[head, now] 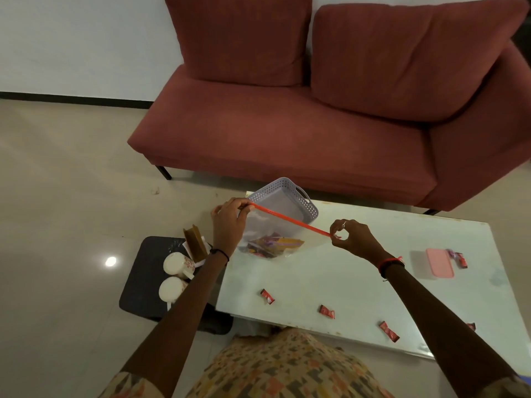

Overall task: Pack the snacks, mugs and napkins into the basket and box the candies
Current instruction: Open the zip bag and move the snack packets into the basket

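A clear zip bag (270,234) with a red seal strip hangs above the white table (316,277), with several snack packets in its bottom. My left hand (230,221) pinches the strip's left end, my right hand (352,237) its right end. Behind the bag a grey perforated basket (290,201) sits tilted at the table's far left corner. Several red-wrapped candies lie along the near side, such as one candy (267,296). A pink-lidded box (439,262) stands at the right with candies (458,258) beside it. Two white mugs (176,275) and brown napkins (195,242) rest on a dark stool.
The dark low stool (143,282) stands left of the table on a glossy tiled floor. A red sofa (316,110) faces the table's far edge. My patterned clothing fills the lower middle of the view.
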`<state>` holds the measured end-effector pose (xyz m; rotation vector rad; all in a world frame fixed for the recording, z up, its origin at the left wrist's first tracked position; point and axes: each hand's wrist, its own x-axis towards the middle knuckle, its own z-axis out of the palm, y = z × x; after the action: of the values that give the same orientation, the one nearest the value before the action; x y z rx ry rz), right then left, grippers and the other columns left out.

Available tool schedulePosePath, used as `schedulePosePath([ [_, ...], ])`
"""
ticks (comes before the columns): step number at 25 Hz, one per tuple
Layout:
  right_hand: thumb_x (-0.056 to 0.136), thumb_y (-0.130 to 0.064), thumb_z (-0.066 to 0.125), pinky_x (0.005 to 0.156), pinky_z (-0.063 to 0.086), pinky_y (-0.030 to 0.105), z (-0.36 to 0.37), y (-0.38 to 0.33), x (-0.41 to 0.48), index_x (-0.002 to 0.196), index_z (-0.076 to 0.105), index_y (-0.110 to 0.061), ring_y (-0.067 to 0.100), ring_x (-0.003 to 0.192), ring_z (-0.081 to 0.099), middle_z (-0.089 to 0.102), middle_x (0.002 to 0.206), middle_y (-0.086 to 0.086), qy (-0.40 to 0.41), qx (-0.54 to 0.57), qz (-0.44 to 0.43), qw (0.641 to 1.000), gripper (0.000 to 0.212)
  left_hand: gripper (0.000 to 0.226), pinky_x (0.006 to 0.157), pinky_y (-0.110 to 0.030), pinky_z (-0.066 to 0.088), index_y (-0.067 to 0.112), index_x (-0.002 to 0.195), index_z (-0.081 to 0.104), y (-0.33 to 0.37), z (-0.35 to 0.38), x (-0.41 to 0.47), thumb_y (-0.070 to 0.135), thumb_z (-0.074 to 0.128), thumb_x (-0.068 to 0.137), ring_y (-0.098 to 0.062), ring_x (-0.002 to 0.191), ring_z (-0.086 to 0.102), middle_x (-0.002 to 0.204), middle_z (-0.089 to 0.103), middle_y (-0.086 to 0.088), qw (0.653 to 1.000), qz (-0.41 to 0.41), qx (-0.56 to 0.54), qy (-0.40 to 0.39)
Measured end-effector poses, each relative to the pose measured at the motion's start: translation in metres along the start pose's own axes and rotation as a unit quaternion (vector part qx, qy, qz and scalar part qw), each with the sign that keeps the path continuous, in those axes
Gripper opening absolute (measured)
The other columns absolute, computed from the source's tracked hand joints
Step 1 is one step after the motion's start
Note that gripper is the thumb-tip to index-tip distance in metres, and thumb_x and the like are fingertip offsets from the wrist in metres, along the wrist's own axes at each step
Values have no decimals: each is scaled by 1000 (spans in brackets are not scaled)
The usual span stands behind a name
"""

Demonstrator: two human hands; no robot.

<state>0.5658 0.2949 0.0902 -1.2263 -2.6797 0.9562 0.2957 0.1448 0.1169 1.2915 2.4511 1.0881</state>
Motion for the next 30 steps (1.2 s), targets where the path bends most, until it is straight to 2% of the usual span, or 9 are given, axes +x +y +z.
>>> schedulePosePath([
  [3,75,-17,73,86,52,39,-3,11,-1,82,67,-20,15,88,61,71,95,-3,5,4,21,1000,10,16,96,-37,33,17,95,66,4,0,0,25,53,89,-18,92,62,97,71,-1,1000,6,23,-9],
  [7,79,-28,71,89,49,38,-10,16,4,85,66,-31,19,97,61,69,103,0,-85,-7,31,996,8,16,96,-39,42,15,96,65,9,5,0,23,53,89,-20,92,64,96,71,-4,999,15,1,-39],
  [12,82,-27,67,74,40,7,-13,-18,20,99,73,-13,13,92,63,72,104,5,-57,86,-9,995,22,18,85,-48,51,16,95,65,14,3,5,27,53,87,-19,86,65,93,71,-4,997,40,-36,-52],
  [15,84,-19,66,76,42,9,-1,-43,28,104,71,-8,18,97,64,71,108,10,-51,94,-47,993,23,18,87,-47,50,17,95,65,14,3,6,29,53,88,-19,86,65,94,71,-3,997,45,-25,-54],
  [18,87,-19,63,67,38,-2,6,-57,35,106,70,-6,23,102,63,70,111,10,-39,102,-37,993,24,17,94,-39,42,16,96,65,12,-2,4,25,52,89,-19,90,63,96,71,-3,997,44,-7,-57],
  [20,88,-17,61,68,36,2,7,-63,38,106,70,-6,23,103,63,70,112,9,-46,82,-48,994,23,16,93,-37,39,15,96,65,10,-4,3,23,53,89,-20,90,63,96,71,-4,997,45,0,-58],
  [24,85,-11,63,65,40,-2,5,-70,40,105,70,-5,19,96,62,70,108,10,-69,106,-57,990,21,22,90,-40,47,11,95,65,4,-7,0,25,50,89,-22,88,64,94,71,-8,997,46,-16,-53],
  [26,84,-9,64,64,43,-1,1,-73,41,104,70,-4,13,88,59,69,102,7,-94,153,-43,983,21,20,85,-31,50,6,96,65,5,-11,1,20,53,89,-20,86,63,94,70,-12,997,54,-29,-53],
  [30,84,-9,64,56,47,3,-4,-80,42,102,70,-3,0,72,60,62,87,-6,-124,230,-16,965,20,18,76,-4,41,3,99,64,7,-17,3,14,54,89,-14,86,58,96,69,-15,996,69,-37,-54],
])
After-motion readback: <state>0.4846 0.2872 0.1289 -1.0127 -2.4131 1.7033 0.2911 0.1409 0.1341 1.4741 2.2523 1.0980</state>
